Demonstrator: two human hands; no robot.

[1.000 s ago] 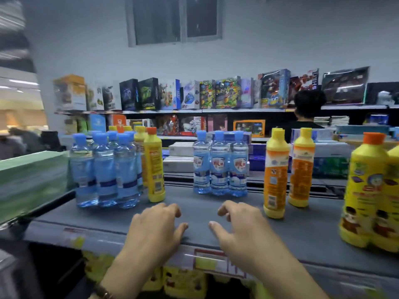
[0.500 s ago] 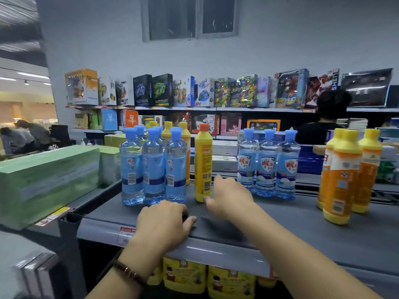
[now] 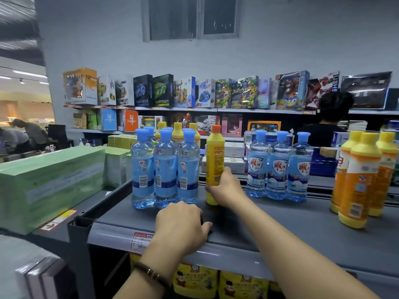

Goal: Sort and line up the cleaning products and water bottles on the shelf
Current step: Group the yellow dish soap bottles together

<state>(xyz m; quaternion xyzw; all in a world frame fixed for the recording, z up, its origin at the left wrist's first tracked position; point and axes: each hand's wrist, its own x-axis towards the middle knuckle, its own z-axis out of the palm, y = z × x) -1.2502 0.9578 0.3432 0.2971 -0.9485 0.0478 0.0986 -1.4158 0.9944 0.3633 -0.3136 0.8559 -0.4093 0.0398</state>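
My right hand (image 3: 224, 189) grips the lower part of a yellow cleaning bottle with an orange cap (image 3: 214, 156) that stands upright on the grey shelf (image 3: 280, 225). My left hand (image 3: 180, 223) rests on the shelf's front edge, fingers loosely curled, holding nothing. Left of the yellow bottle stands a cluster of blue-capped water bottles (image 3: 165, 169), with several yellow-capped bottles (image 3: 178, 130) behind it. To the right stand three water bottles (image 3: 278, 167) in a row. Orange cleaning bottles with yellow caps (image 3: 360, 178) stand at the far right.
Green boxes (image 3: 51, 184) fill the neighbouring shelf on the left. Yellow packs (image 3: 194, 279) sit on the shelf below. Toy boxes (image 3: 194, 91) line the far wall shelves. A person in black (image 3: 330, 124) stands behind the shelf at the right; other people (image 3: 26, 132) are far left.
My right hand reached forward from the shelf front and took hold of the orange-capped yellow bottle. The view swung left, so the bottles shifted right. My left hand stayed on the shelf edge.
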